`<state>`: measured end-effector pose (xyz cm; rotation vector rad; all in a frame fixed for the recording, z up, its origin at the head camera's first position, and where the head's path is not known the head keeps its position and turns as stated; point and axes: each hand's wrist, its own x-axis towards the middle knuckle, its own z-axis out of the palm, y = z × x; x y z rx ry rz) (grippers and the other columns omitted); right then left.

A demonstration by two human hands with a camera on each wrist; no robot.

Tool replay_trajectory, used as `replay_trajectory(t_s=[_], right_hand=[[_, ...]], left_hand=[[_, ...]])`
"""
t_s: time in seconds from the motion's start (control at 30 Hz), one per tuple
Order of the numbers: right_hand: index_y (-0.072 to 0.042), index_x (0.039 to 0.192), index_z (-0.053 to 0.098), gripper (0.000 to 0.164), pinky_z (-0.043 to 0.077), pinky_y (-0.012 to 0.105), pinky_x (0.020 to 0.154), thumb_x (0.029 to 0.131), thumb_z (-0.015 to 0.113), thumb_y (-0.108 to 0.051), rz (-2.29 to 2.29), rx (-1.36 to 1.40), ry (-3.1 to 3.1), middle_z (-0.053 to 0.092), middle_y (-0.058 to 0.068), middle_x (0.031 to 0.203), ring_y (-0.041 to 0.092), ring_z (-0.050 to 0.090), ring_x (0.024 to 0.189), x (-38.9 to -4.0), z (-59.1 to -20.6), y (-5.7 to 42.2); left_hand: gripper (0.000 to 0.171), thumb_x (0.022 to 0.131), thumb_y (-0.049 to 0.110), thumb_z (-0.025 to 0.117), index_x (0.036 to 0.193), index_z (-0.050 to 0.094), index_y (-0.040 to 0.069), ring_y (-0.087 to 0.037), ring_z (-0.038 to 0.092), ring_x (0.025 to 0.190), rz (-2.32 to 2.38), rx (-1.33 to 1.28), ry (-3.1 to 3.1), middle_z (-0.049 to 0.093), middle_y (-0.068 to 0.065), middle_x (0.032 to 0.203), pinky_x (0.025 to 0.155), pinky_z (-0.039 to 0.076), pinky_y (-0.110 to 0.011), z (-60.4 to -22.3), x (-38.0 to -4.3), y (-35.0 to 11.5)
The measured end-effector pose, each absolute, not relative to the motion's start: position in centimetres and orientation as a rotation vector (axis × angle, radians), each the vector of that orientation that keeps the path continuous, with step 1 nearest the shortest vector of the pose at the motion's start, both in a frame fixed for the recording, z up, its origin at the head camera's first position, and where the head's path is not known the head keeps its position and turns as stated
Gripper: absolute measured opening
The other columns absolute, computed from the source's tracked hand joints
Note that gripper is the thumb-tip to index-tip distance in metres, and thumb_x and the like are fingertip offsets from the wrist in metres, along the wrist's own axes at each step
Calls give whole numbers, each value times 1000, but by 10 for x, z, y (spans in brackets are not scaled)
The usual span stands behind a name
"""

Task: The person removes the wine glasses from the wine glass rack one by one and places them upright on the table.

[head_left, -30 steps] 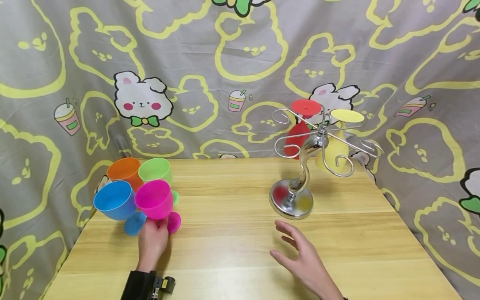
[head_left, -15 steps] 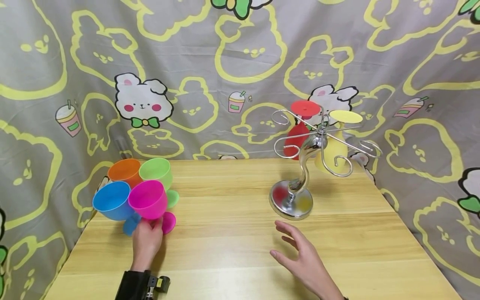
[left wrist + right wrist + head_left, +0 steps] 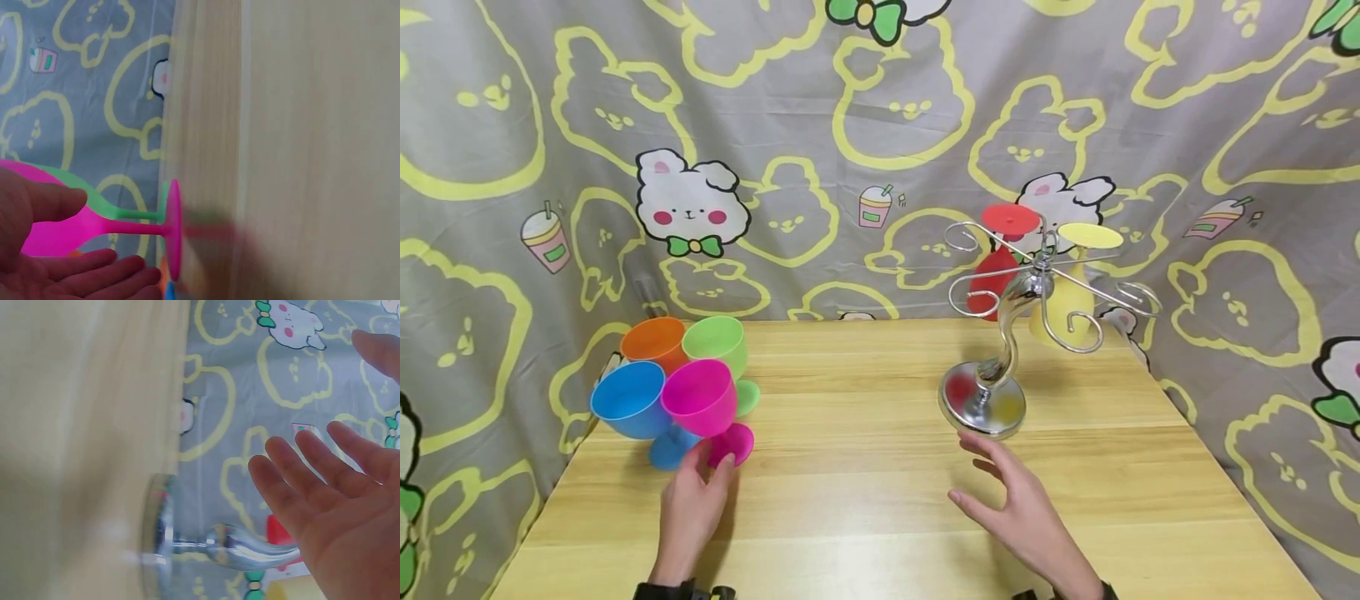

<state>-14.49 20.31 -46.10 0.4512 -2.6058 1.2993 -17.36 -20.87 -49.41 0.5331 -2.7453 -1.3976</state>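
Upright at the left of the table, a pink plastic goblet (image 3: 700, 402) stands close beside a blue goblet (image 3: 628, 402), with an orange goblet (image 3: 653, 342) and a green goblet (image 3: 717, 342) behind. My left hand (image 3: 694, 504) is just in front of the pink goblet's stem, thumb and fingers parted. In the left wrist view that stem (image 3: 134, 227) shows bare, with fingers (image 3: 103, 275) straight and apart from it. My right hand (image 3: 1022, 517) is held open with nothing in it, in front of the round base (image 3: 982, 400) of a chrome goblet rack (image 3: 1009, 321).
Upside down on the rack hang a red goblet (image 3: 996, 279) and a yellow goblet (image 3: 1067, 296) by their feet. Curled wire arms (image 3: 1078, 329) stick out around its top. A patterned curtain (image 3: 805, 108) closes off the back and sides of the wooden table (image 3: 865, 467).
The pink goblet has moved slightly left, closer to the blue one. My left hand has let go of its stem and drawn back a little. My right hand has shifted slightly right.
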Motion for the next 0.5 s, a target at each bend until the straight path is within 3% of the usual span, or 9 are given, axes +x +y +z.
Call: replay_trajectory(t_s=[0.13, 0.3, 0.43, 0.5], right_hand=[[-14, 149, 61, 68, 58, 26, 106, 87, 90, -12, 1166, 568, -2547, 68, 5, 146, 17, 67, 127, -145, -441, 209], [-20, 146, 64, 72, 46, 7, 106, 82, 91, -2, 1009, 710, -2466, 68, 0, 143, 5, 66, 120, -143, -404, 219], [-17, 145, 65, 74, 44, 6, 110, 78, 90, 5, 920, 828, -2397, 70, 1, 141, 2, 64, 124, -138, -366, 228], [-14, 145, 65, 64, 44, 8, 112, 86, 89, -5, 887, 876, -2364, 70, 2, 139, 0, 63, 126, -136, -345, 232]], left_hand=[[69, 111, 33, 58, 164, 35, -4, -58, 33, 154, -1367, 514, -2830, 40, -35, 164, 123, 33, -73, -491, -162, -202], [71, 109, 32, 61, 163, 36, -6, -59, 32, 154, -1319, 437, -2866, 40, -37, 164, 125, 30, -73, -487, -153, -189], [71, 107, 29, 65, 163, 37, -4, -57, 36, 154, -1318, 359, -2859, 47, -34, 161, 126, 31, -71, -483, -149, -177], [71, 107, 27, 67, 164, 38, -3, -56, 37, 154, -1328, 315, -2845, 47, -32, 162, 126, 31, -71, -483, -147, -172]])
